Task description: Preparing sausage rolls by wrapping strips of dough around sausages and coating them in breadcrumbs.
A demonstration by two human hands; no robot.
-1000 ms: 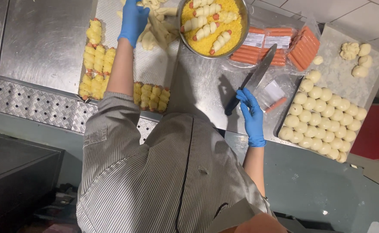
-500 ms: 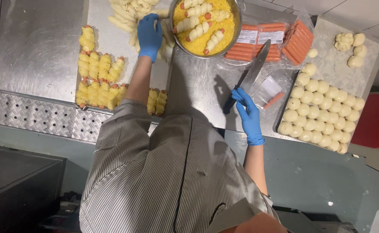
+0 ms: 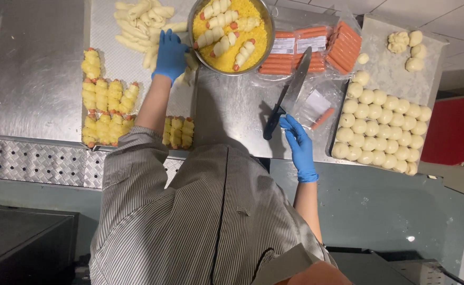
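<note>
My left hand (image 3: 169, 53), in a blue glove, is closed over a pale dough-wrapped sausage (image 3: 191, 62) at the edge of a loose pile of them (image 3: 137, 24). Right beside it stands a metal bowl (image 3: 200, 59) of yellow crumbs holding several wrapped sausages (image 3: 224, 31). My right hand (image 3: 298, 143), also gloved, has its fingers on the black handle of a large knife (image 3: 290, 92). The knife lies flat on the steel counter (image 3: 232, 116), its blade pointing at the sausage packs.
Crumb-coated yellow rolls (image 3: 105, 108) sit in rows at the counter's left, with more of them (image 3: 178, 132) near my arm. Packs of orange sausages (image 3: 306, 50) lie behind the knife. A board (image 3: 387, 74) at the right carries rows of dough balls (image 3: 382, 126).
My left hand has come back from the far end of the dough pile to a spot beside the bowl. The right hand and the knife have stayed put.
</note>
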